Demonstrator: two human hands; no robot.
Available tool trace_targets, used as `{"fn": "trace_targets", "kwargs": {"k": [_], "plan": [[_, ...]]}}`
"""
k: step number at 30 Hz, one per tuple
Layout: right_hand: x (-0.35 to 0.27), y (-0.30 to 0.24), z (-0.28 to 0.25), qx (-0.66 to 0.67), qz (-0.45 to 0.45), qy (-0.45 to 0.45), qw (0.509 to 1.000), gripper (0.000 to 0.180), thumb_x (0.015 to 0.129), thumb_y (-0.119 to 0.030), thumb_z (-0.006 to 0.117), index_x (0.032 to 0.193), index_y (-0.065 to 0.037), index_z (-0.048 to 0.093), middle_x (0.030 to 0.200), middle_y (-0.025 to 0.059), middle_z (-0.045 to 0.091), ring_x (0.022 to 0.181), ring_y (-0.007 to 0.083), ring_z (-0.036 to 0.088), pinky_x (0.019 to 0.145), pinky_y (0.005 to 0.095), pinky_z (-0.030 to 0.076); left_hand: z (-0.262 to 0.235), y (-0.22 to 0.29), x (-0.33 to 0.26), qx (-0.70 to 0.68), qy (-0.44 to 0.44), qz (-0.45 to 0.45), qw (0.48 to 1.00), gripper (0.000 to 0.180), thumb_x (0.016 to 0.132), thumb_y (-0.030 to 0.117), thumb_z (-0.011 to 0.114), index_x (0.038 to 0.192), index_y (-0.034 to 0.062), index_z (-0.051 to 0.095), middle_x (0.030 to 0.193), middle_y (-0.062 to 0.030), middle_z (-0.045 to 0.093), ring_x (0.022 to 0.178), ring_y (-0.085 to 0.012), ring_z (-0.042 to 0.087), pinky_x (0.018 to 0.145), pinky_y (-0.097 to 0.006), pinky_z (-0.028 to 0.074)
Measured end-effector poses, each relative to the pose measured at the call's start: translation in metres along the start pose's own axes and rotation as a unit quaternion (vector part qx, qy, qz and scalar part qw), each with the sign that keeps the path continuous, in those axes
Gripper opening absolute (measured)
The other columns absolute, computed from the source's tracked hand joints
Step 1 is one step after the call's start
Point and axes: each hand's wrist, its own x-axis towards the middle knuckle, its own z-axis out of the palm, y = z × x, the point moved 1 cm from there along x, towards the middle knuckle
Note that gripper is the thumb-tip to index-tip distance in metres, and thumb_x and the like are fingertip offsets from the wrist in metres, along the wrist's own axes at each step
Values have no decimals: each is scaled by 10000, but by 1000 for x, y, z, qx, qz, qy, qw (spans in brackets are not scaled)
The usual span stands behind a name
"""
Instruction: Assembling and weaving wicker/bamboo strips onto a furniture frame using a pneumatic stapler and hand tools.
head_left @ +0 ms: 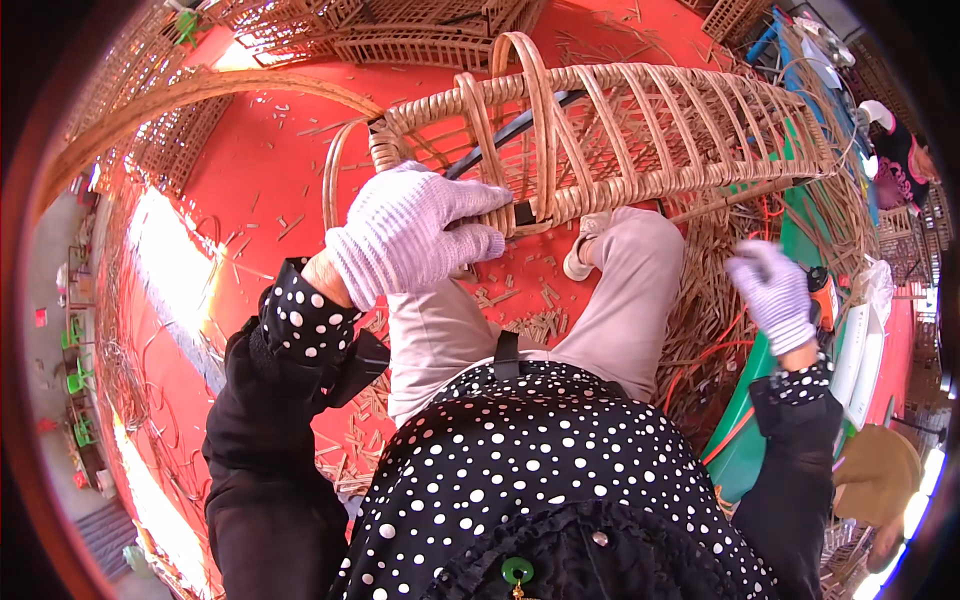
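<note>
Closest to me is the sitter's black apron with white dots [540,440], its green ring pendant [517,570] hanging at the chest, and below it pale beige trousers [445,340] with the knees apart. The left hand [420,230], in a lavender knit glove, is closed on the near left corner of a long, tapering brown wicker frame [600,190], which lies across in front of the knees, tall bent loops standing up from its rim. The right hand [770,290], gloved alike, is off the frame, blurred, fingers partly curled; I can't tell whether it holds anything. Beside it sit an orange-and-black tool [822,297] and a long green board [775,390], with a heap of brown strips [690,310] crowding the right knee. Scraps litter the red floor [275,150]. Beyond, large woven lattice pieces [410,45] block the back, and another person [900,165] is at the far right.
</note>
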Motion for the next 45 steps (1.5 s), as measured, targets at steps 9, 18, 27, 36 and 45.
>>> {"fn": "trace_targets", "kwargs": {"k": [9,18,27,36,45], "plan": [[40,-173,60,92,-342,-60,933,405,796,-113,570,1169,-3,458,1071,182,568,953,311,571,774,363,480,-2,0,7,7,-94,-4,996,323,802,391,522,947,125,633,771,-99,635,743,-291,609,691,-385,474],[87,-188,49,324,-26,-431,842,371,765,-257,660,935,27,494,710,140,611,586,237,626,499,352,515,-16,1,20,-96,-216,-81,968,300,821,349,561,848,60,640,622,-62,608,548,-163,603,518,-268,468],[63,-174,50,452,-87,-226,859,271,892,-271,492,891,-22,599,762,20,610,649,73,560,549,207,483,-12,-9,15,-72,-187,8,980,201,809,244,534,821,67,630,670,-100,614,614,-246,609,546,-335,477],[55,-171,49,518,-104,-218,820,275,923,-225,423,863,17,538,828,73,572,754,132,566,652,260,507,17,4,-12,63,109,86,988,212,645,237,610,834,148,639,567,-48,547,594,-238,558,594,-366,462],[52,-186,31,289,-236,-271,887,99,746,-78,508,655,-49,485,574,46,438,491,165,479,463,287,384,25,4,-18,87,124,112,982,217,597,274,689,697,111,588,520,-55,526,552,-235,537,593,-338,407]]}}
